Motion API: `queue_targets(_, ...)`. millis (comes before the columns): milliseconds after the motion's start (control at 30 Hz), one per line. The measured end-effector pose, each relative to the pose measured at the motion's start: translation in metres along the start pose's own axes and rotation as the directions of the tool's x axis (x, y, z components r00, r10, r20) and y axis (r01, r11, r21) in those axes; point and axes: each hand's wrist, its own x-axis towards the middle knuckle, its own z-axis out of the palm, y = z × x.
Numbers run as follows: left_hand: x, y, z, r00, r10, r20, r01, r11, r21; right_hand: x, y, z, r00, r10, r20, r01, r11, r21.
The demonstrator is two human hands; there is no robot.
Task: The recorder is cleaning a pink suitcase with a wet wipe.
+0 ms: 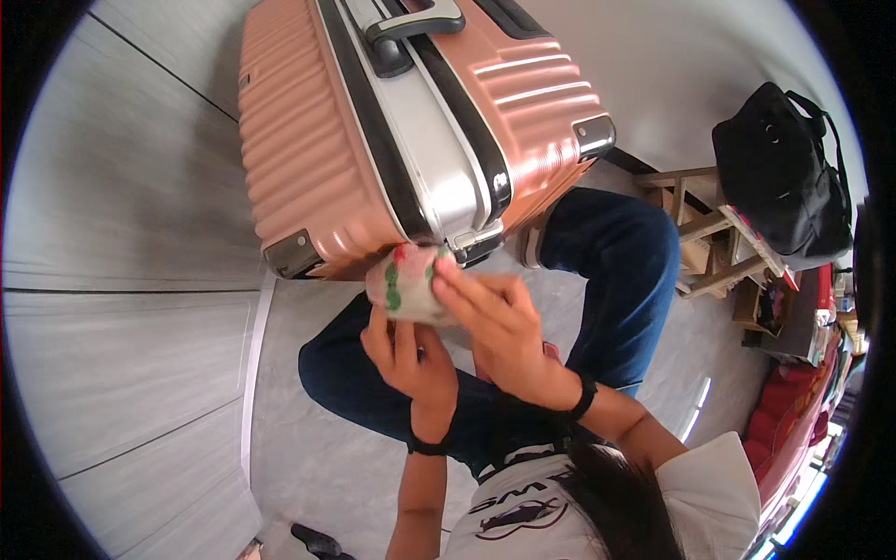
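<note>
Between my two hands is a folded pale cloth [413, 283] with a red and green pattern, slightly blurred. My left hand [416, 360] holds its lower side from below. Fingers of my right hand [500, 325] press on its right edge. The cloth is right at the near end of a rose-gold hard-shell suitcase [315, 161]; whether it touches the shell cannot be told. Close to my right fingertips is a metal latch [476, 238] on the suitcase's silver frame [444, 175]. A grey and black carry handle [420, 28] is on the same frame farther up.
My jeans-clad legs [616, 280] are bent on either side of the hands. To the right, a black bag [780, 182] sits on a wooden stool [721, 231]. Grey panelled doors [133, 336] run along the left. A dark slipper [315, 540] lies on the grey floor [308, 448].
</note>
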Motion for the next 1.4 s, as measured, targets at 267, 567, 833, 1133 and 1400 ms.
queue_targets(267, -0.012, -0.012, 0.042, 0.998, -0.038, 0.048, 0.046, 0.985, -0.169, -0.012, 0.032, 0.020, 0.996, -0.088, -0.033, 0.078, 0.968, -0.238)
queue_targets(567, -0.052, -0.031, 0.054, 0.956, -0.051, 0.287, 0.073, 0.995, -0.069, -0.055, 0.065, 0.018, 0.982, 0.178, -0.059, -0.186, 0.966, -0.181)
queue_targets(833, -0.006, 0.009, 0.012, 0.997, 0.066, -0.046, -0.067, 0.998, -0.001, 0.002, 0.020, -0.017, 0.987, -0.094, -0.131, 0.080, 0.991, -0.105)
queue_targets(1133, -0.030, 0.006, 0.031, 0.945, 0.110, 0.307, -0.105, 0.994, -0.033, -0.015, 0.056, -0.007, 0.981, -0.011, -0.192, -0.035, 0.972, -0.233)
queue_targets(1400, -0.019, 0.027, 0.027, 0.979, 0.178, 0.100, -0.175, 0.984, -0.037, -0.005, 0.058, -0.054, 0.906, 0.062, -0.418, -0.151, 0.972, -0.183)
